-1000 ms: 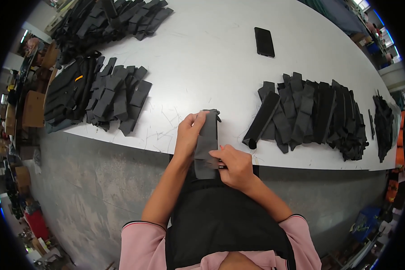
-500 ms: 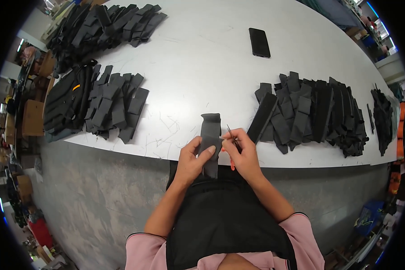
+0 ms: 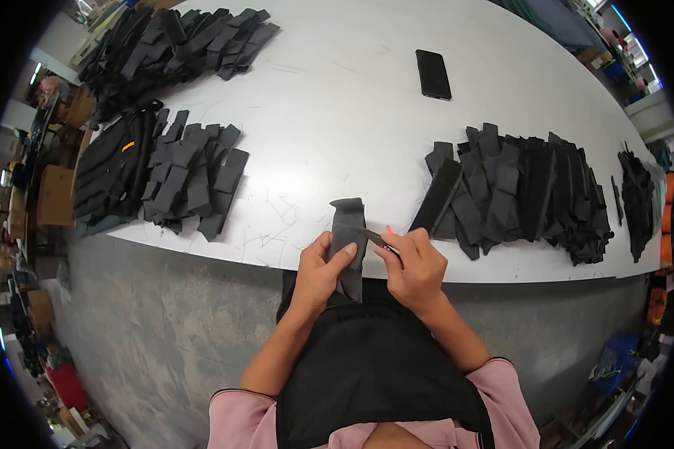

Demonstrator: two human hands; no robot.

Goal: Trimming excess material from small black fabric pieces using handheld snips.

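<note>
One narrow dark-grey fabric strip (image 3: 347,234) with a curled far end

Both bare forearms (image 3: 272,355) angle inward from below. The left hand (image 3: 320,272) pinches, thumb (image 3: 343,257) pointing up and rightward; the right hand (image 3: 418,271) (its back turned upward) grips, fingers (image 3: 419,242) curled toward the thumb.

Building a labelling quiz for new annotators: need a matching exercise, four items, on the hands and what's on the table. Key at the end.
Column 1
1. left hand
2. right hand
3. phone
4. black bag

Column 2
A. lies by itself on the white table
B. holds a pointed tool
C. bears an orange tab
D. grips a dark grey strip

Pairs: 1-D, 2-B, 3-A, 4-C
</note>
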